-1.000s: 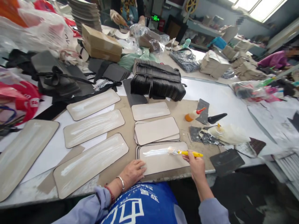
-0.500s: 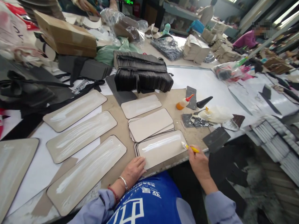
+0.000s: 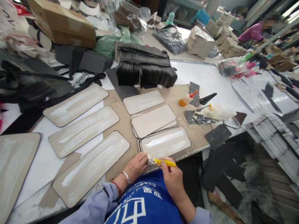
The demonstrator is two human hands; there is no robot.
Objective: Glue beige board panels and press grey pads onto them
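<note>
Right hand (image 3: 173, 177) closed, pinching the yellow brush (image 3: 159, 161), bristles right by the left hand's (image 3: 136, 168) fingertips! Left fingers bent at the panel's (image 3: 166, 143) near corner; gripping or resting, can't tell. Streaked panel just ahead of both hands, stack (image 3: 154, 120) beyond, bottle (image 3: 184, 101) farther right.

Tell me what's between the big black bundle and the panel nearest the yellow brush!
In the head view, a small pale panel, then a pile of panels, lie between the black bundle and that streaked panel.
</note>
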